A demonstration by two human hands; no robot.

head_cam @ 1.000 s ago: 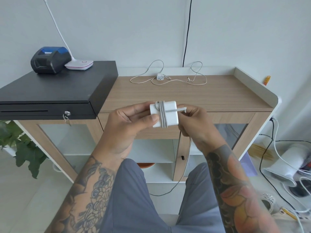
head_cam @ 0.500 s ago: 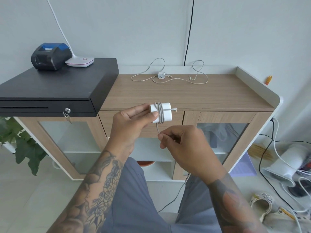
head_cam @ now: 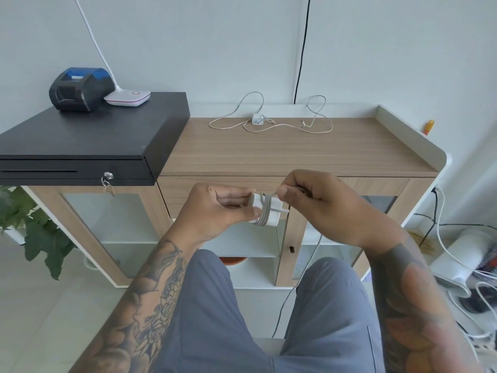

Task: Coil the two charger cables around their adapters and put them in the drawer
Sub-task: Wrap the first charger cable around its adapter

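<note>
Adapter, partly wound, held in front of the bench: left hand grips its body, right hand pinches the cable beside it. Second charger lies uncoiled on the bench's far edge. Risk: slack tension would likely let the loops slip off.

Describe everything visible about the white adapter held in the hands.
The white adapter is a small, smooth, plastic-looking block with rounded corners. Several turns of pale grey cable wrap around its middle. It is held in the air in front of the wooden cabinet. The left hand grips its left side, and the right hand pinches the cable just above it. More cable hangs down between the knees.
</note>
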